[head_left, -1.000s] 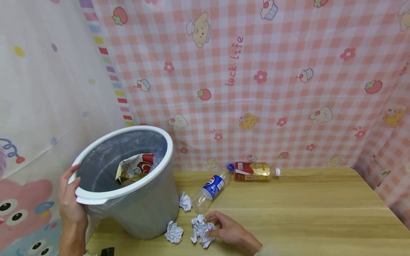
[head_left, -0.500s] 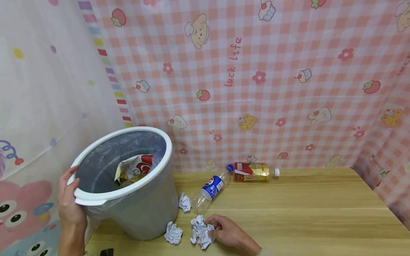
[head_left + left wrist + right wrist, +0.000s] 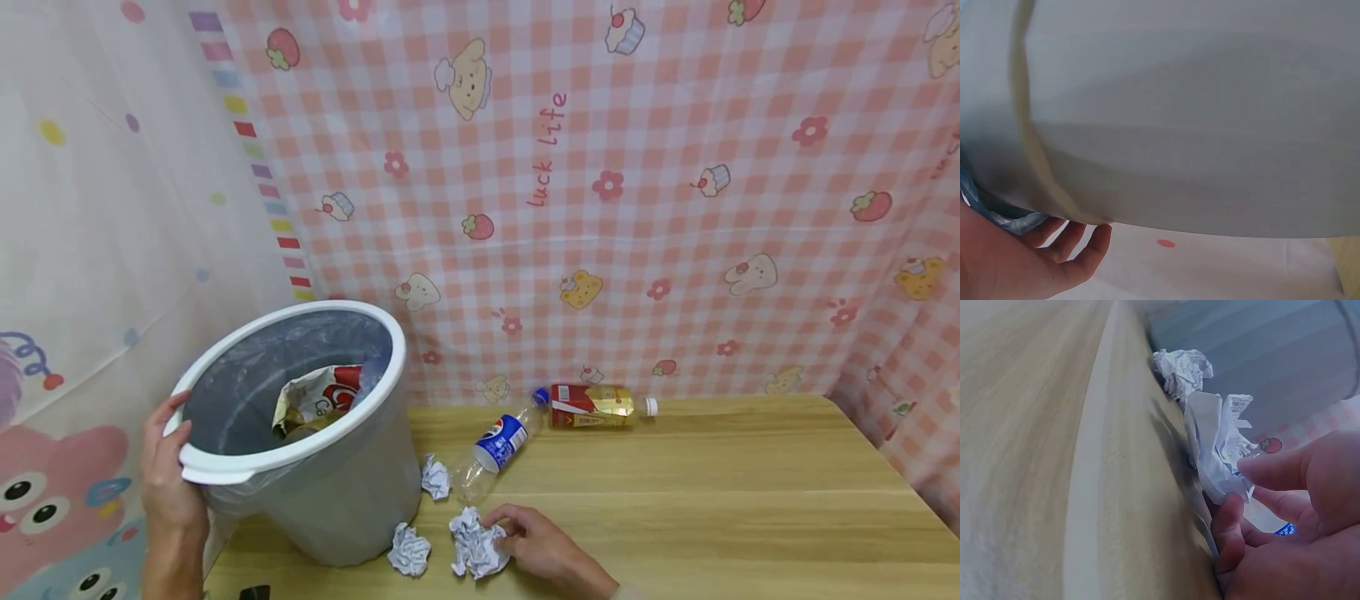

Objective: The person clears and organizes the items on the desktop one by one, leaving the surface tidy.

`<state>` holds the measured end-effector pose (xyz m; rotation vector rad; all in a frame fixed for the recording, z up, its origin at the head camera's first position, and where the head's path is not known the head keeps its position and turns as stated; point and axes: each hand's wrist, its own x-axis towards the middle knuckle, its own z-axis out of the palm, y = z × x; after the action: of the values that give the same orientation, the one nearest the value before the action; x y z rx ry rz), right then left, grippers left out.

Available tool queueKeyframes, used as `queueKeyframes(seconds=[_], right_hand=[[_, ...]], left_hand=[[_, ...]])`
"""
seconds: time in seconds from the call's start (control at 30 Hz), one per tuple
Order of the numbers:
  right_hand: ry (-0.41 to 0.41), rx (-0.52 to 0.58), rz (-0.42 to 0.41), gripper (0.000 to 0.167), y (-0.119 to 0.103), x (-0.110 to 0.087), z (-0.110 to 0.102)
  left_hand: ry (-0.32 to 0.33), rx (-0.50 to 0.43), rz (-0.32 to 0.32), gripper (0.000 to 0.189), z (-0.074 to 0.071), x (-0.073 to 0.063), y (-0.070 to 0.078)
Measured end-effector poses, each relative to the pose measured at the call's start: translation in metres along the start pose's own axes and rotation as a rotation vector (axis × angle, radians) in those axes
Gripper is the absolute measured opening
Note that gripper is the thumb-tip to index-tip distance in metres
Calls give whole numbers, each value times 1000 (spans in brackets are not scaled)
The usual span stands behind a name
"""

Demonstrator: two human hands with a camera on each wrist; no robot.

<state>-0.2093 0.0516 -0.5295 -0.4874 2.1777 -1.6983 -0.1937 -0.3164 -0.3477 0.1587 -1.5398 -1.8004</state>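
Note:
A grey trash bin (image 3: 341,500) with a white rim and a clear liner stands tilted at the left of the head view. My left hand (image 3: 171,475) grips its rim on the left side; the left wrist view shows the fingers (image 3: 1088,256) curled at the bin's wall. Between thumb and fingers my right hand (image 3: 542,546) pinches a crumpled paper ball (image 3: 477,543), low over the table. A second paper ball (image 3: 409,550) lies against the bin's foot, and a third paper ball (image 3: 436,477) sits farther back beside the bin.
An empty Pepsi bottle (image 3: 501,442) lies slantwise behind the held paper. Its blue cap is near a red and gold drink bottle (image 3: 592,407) on its side by the checked curtain (image 3: 675,275). Inside the bin is a crumpled printed wrapper (image 3: 318,400). Everything rests on a wooden table (image 3: 735,500).
The head view has shifted slightly. My right hand's fingers have closed a little more on the paper ball; the left hand still holds the rim.

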Motion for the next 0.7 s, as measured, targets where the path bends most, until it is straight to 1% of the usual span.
queueKeyframes(seconds=[0.17, 0.47, 0.6, 0.7], right_hand=[[-12, 79, 26, 25, 0, -1, -2], [-26, 181, 38, 26, -3, -1, -8], [-21, 172, 43, 27, -4, -2, -11], [-17, 127, 28, 28, -4, -1, -15]], left_hand=[[2, 18, 10, 40, 1, -1, 0], [1, -3, 10, 40, 2, -2, -1], [-2, 9, 12, 40, 1, -2, 0], [1, 25, 12, 41, 1, -2, 0]])
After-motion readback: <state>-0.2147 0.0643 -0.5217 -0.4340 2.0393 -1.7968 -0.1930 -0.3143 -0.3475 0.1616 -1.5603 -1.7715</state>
